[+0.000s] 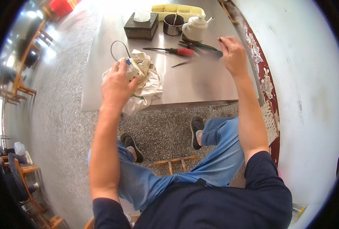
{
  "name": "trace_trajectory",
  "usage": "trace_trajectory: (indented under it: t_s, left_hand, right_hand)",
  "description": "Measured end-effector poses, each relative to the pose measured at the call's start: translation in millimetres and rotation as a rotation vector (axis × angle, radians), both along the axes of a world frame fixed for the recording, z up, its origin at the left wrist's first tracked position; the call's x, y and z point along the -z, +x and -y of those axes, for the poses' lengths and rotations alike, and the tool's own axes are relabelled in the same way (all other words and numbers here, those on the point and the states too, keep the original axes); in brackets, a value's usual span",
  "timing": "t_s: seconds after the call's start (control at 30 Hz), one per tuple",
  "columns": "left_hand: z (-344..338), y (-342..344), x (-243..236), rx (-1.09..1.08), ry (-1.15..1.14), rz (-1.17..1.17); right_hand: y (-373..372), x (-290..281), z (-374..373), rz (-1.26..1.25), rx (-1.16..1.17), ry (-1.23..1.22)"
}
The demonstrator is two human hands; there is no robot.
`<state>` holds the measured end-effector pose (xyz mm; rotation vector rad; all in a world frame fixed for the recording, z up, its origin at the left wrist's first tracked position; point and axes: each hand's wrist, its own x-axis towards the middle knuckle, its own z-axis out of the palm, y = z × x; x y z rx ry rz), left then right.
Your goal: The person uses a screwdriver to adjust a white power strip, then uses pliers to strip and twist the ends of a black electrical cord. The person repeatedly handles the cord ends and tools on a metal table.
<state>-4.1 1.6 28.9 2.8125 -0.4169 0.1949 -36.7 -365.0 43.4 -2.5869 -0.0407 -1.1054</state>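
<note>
My left hand [115,82] grips a pale electrical box [133,73] with holes, a blue part and a looped grey cable [112,46], all on a crumpled white cloth [152,84] near the table's front-left. My right hand [232,53] is raised at the table's right, fingers pinched on something I cannot make out. Left of it lie a red-and-black-handled tool [184,52] with a long shaft, dark green-handled pliers [203,46] and a thin dark piece [180,64].
The steel table [95,91] holds a dark tissue box [141,29], dark cup [172,28], white teapot [194,29] and yellow tray [160,8] at the back. A white wall [295,99] stands at right. Wooden chairs [19,86] and a seated person's legs [17,183] are at left.
</note>
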Motion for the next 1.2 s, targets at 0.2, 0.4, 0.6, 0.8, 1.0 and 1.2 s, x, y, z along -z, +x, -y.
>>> trace_trajectory:
  t_s: [0.2, 0.4, 0.6, 0.8, 1.0, 1.2]
  left_hand:
    - [-9.7, -13.9, 15.3, 0.26, -0.183, 0.391]
    - [23.9, -67.3, -11.5, 0.348, -1.154, -0.414]
    - [12.2, -68.8, -10.5, 0.235, -1.1, -0.461]
    - [8.8, -71.4, -11.8, 0.164, -1.325, -0.634]
    - [6.1, -65.5, -3.3, 0.164, -1.365, -0.668]
    - [5.3, -65.4, 0.1, 0.156, -1.245, -0.53]
  right_hand:
    - [-64.4, -62.3, -99.9, -0.089, -0.176, 0.078]
    - [-63.7, -28.1, -158.8, -0.641, -0.665, 0.82]
    - [-56.0, -19.2, -170.3, -0.854, -0.714, 1.045]
    - [-53.8, -9.4, -178.9, -0.843, -0.701, 0.88]
    - [-51.7, 5.1, -180.8, -0.686, -0.74, 0.704]
    - [-30.2, 6.3, -140.3, -0.791, -0.701, 0.409]
